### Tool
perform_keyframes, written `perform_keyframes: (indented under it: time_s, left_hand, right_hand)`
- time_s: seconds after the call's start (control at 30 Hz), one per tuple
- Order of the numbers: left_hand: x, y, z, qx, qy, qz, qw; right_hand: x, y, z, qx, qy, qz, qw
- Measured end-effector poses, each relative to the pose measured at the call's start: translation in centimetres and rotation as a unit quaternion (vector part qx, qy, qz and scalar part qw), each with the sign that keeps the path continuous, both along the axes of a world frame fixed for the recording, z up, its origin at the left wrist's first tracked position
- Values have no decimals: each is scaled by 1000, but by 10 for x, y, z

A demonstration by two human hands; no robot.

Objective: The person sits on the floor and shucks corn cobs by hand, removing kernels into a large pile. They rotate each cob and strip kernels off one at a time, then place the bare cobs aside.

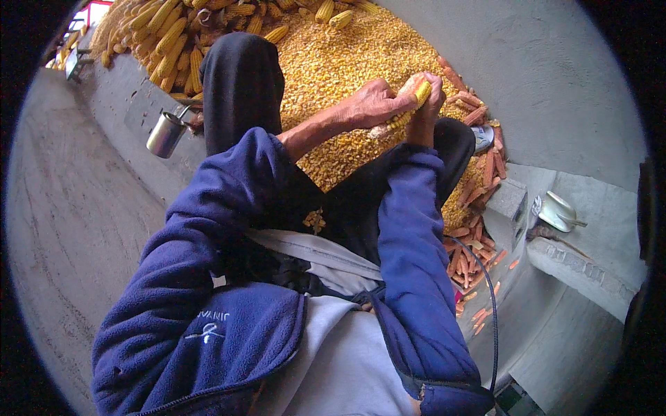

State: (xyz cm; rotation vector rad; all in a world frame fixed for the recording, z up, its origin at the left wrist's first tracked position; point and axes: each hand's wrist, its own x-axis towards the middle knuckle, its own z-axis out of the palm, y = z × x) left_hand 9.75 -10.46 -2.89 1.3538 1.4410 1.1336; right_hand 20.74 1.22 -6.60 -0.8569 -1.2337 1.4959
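Observation:
Both my hands are together above a heap of loose corn kernels [359,57]. My left hand [375,104] lies across a partly shelled corn cob [423,93], its fingers bent and its thumb against it. My right hand [433,101] wraps around the same cob from the other side. The upper end of the cob is bare and reddish, with a strip of yellow kernels along it. Below my left hand shows another kernel-covered stretch, ending in a pale tip; whether it belongs to the same cob I cannot tell. The fingers partly hide the cob.
Unshelled corn ears [169,39] are piled at the upper left. A metal cylinder [166,136] with a bent handle stands beside my left knee. Bare cobs [471,260] lie along the heap's right side, near a concrete block [504,200] and a metal scoop [556,211].

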Motion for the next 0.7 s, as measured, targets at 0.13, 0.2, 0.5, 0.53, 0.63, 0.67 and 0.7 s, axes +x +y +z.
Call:
perform_keyframes:
  time_s: [0.13,0.2,0.5,0.53,0.63,0.67,0.7]
  left_hand:
    - [8,6,-16,-4,-32,103,994]
    - [0,4,-19,70,-62,62,994]
    - [2,-3,7,-79,-26,-16,996]
    - [6,-5,7,-81,-20,6,996]
    - [10,-3,-7,-21,-14,86,996]
    - [7,-2,-10,-15,-16,103,994]
    - [6,-1,-5,-16,-17,103,994]
  right_hand:
    - [7,19,-15,-4,-5,43,999]
    - [9,13,-10,-22,31,49,998]
    - [9,18,-19,56,-28,-8,998]
    - [10,17,-16,28,-9,8,1000]
    - [11,6,-2,-21,41,45,998]
    - [9,0,2,-14,55,48,997]
    - [11,-2,3,-7,67,46,997]
